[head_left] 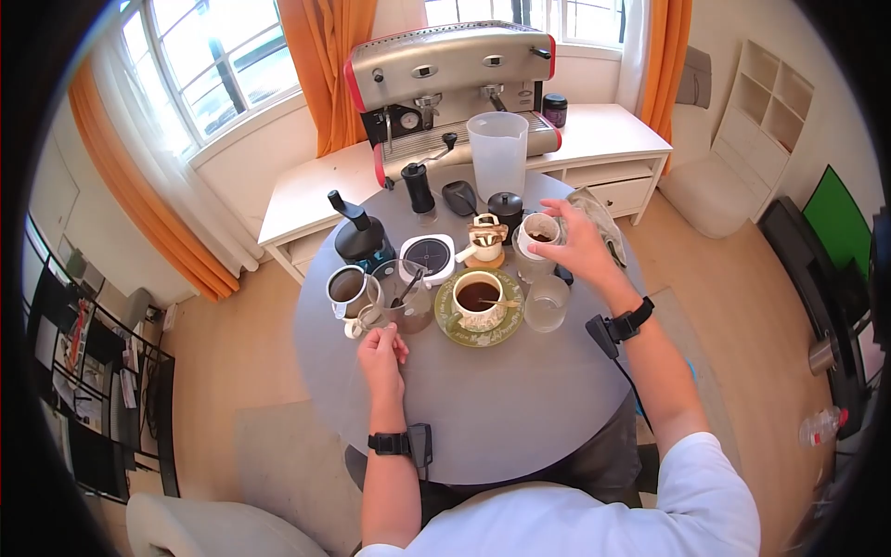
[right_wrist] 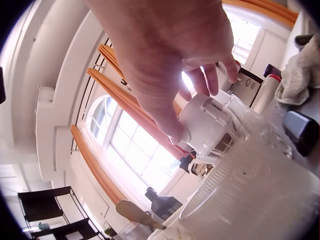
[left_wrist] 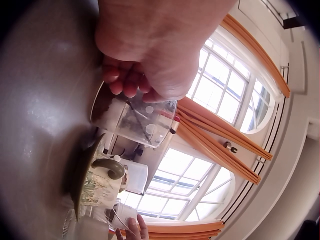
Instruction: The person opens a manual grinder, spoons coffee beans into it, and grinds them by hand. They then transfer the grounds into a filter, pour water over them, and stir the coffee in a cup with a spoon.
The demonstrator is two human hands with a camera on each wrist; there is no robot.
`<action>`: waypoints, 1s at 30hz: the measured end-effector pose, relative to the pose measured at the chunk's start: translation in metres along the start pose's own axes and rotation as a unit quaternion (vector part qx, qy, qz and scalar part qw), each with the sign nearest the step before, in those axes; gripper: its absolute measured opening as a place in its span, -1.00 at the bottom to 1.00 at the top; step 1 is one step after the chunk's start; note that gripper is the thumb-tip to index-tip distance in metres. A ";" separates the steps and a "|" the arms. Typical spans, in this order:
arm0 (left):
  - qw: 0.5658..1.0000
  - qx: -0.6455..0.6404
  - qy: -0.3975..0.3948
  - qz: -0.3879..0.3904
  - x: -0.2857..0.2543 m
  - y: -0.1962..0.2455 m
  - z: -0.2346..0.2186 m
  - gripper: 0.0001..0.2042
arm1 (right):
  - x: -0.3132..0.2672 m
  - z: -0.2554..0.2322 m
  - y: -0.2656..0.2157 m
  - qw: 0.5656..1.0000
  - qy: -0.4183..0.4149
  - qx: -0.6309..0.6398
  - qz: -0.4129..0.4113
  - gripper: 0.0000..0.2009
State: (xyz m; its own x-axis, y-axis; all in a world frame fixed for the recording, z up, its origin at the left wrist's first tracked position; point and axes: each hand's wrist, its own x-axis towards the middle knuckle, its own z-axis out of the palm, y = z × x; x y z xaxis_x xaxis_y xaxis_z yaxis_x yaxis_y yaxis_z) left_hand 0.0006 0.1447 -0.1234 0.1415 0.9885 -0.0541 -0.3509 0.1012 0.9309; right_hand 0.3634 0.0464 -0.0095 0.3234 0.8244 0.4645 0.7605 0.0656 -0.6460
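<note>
My right hand (head_left: pixel 587 243) pinches a small white cup (right_wrist: pixel 202 122) between thumb and fingers, with brown matter inside it. The cup sits at the mouth of a clear glass (head_left: pixel 532 269). My left hand (head_left: pixel 380 357) lies near the table's front left with loosely curled fingers, holding nothing. Just beyond its fingertips stands a clear glass jug (left_wrist: pixel 142 120) with a dark spoon in it. Between the hands, a patterned cup (left_wrist: pixel 102 185) of dark coffee, with a small stick or spoon across it, rests on a green saucer (head_left: pixel 455 336).
An empty-looking clear tumbler (head_left: pixel 547 304) stands right of the saucer. Behind are a white scale (head_left: pixel 427 258), a black grinder (head_left: pixel 364 243), a hand grinder (head_left: pixel 419 190), a tall plastic pitcher (head_left: pixel 497 153) and a cloth (head_left: pixel 599 218). A metal pitcher (head_left: pixel 347 288) stands left.
</note>
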 end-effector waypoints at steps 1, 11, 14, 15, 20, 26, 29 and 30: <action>1.000 0.001 -0.005 0.001 0.000 0.001 0.000 -0.66 | 0.001 0.000 0.000 1.000 -0.002 -0.018 -0.006 -0.21; 1.000 0.016 -0.007 0.001 -0.001 -0.002 -0.002 -0.65 | 0.001 -0.003 0.005 0.999 -0.006 -0.044 -0.010 -0.22; 1.000 0.012 -0.001 0.005 0.004 -0.002 0.000 -0.65 | 0.004 -0.006 0.002 0.999 -0.019 -0.030 -0.004 -0.22; 1.000 0.011 -0.005 0.007 0.003 -0.002 -0.001 -0.65 | 0.003 -0.005 0.002 1.000 -0.018 -0.011 0.001 -0.22; 1.000 0.013 -0.004 -0.001 0.003 -0.001 0.000 -0.65 | 0.004 -0.001 0.007 0.998 -0.007 -0.062 -0.022 -0.21; 1.000 0.013 -0.009 0.009 0.001 0.001 -0.001 -0.65 | 0.005 -0.001 0.007 0.998 -0.007 -0.063 -0.010 -0.20; 1.000 0.009 -0.005 0.006 0.002 0.001 0.000 -0.65 | 0.004 -0.001 0.008 0.997 -0.014 -0.073 -0.018 -0.19; 1.000 0.006 -0.008 0.008 0.003 0.000 -0.001 -0.65 | 0.004 -0.001 0.008 0.997 -0.015 -0.070 -0.023 -0.19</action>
State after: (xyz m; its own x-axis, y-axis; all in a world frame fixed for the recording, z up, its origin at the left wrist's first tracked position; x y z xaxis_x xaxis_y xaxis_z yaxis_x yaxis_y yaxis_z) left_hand 0.0004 0.1474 -0.1238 0.1518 0.9879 -0.0333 -0.3422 0.0841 0.9358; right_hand 0.3711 0.0497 -0.0122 0.2719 0.8387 0.4719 0.8462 0.0252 -0.5322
